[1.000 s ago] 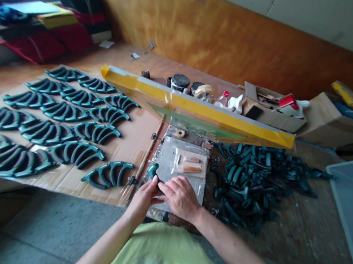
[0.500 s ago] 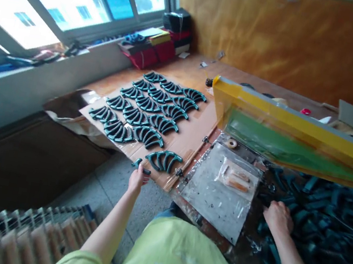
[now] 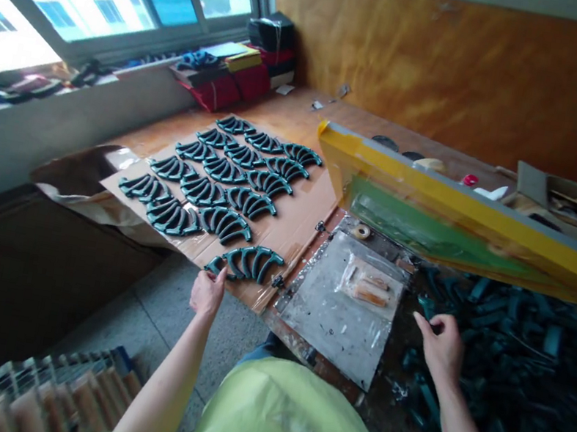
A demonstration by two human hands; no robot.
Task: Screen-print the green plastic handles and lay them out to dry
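Observation:
My left hand [image 3: 208, 293] pinches a curved dark green handle-like piece [image 3: 214, 264] at the front edge of a cardboard sheet [image 3: 293, 235]. It lies at the left end of the nearest row of matching curved pieces [image 3: 258, 263]. Several fanned rows of such pieces [image 3: 212, 191] cover the sheet behind. On the right, my right hand [image 3: 442, 347] is closed, thumb and forefinger together, at another green piece [image 3: 425, 304]; the fingers partly hide their grip. Beside it spreads a loose heap of green pieces [image 3: 516, 346].
Between my hands lies a grey plate [image 3: 333, 328] with a plastic-covered jig [image 3: 372, 287] and a tape roll [image 3: 361, 232]. A yellow-framed screen [image 3: 438, 190] is raised over its far side. An open carton [image 3: 544, 188] stands at the back right, a rack [image 3: 23, 392] at lower left.
My left hand has brought its piece onto the cardboard, against the front row's left end. The right hand has turned and its thumb and forefinger now show at a piece beside the heap.

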